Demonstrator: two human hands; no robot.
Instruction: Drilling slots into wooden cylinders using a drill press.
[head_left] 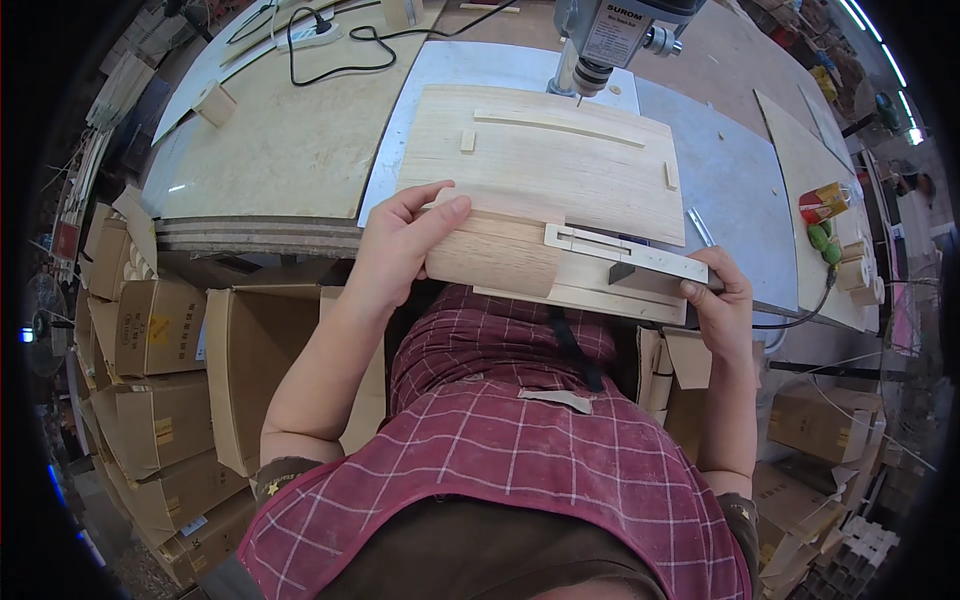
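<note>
While a drill press (615, 45) stands toward the far side of the workbench (715, 130), two bare hands steady a light wooden workpiece (495, 255) at the bench's near edge. The left hand (405, 245) clasps its left end, thumb over the upper face, fingers beneath partly hidden; the right hand (722, 300) pinches the right end of a slotted pale bar (675, 262) set along the wood, though whether it also takes the wood cannot be told. The step appears to be lining bar up with wood; the next move would call for a firm left hold and a level, careful nudge. Beyond, a broad wooden board (560, 180) bears a long strip (560, 129) near its far edge
</note>
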